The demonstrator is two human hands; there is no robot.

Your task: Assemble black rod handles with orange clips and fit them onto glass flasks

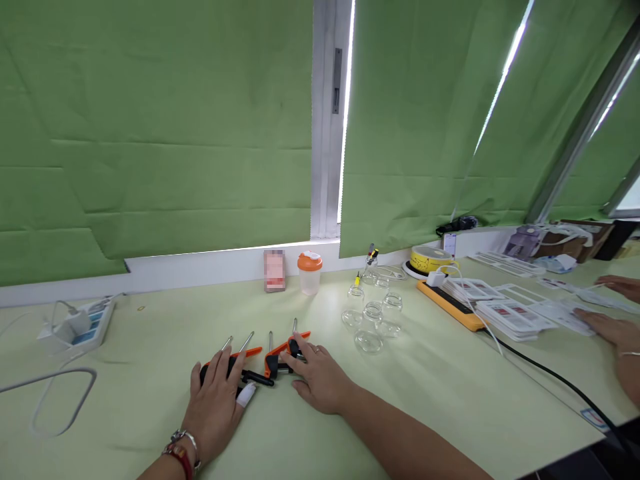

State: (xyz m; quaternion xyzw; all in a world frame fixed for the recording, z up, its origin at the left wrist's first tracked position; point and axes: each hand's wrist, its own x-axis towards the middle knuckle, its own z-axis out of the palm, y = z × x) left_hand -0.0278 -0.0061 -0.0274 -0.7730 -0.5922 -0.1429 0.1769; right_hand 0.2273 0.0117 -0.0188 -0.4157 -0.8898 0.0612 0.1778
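My left hand, with a white wrap on its thumb, lies palm down with its fingers spread over orange-and-black tools with thin metal rods. A black rod-like part sticks out beside its fingers. My right hand is stretched out with its fingertips resting on another orange-and-black tool, whose metal rods point toward the window. The thumb stands apart from the fingers. Both hands partly cover the tools, so their exact kind cannot be made out.
Several clear glass jars stand right of my hands. Behind are an orange-lidded cup and a small pinkish box. A white power strip lies left; an orange one, flat white packs and another person's hands are right.
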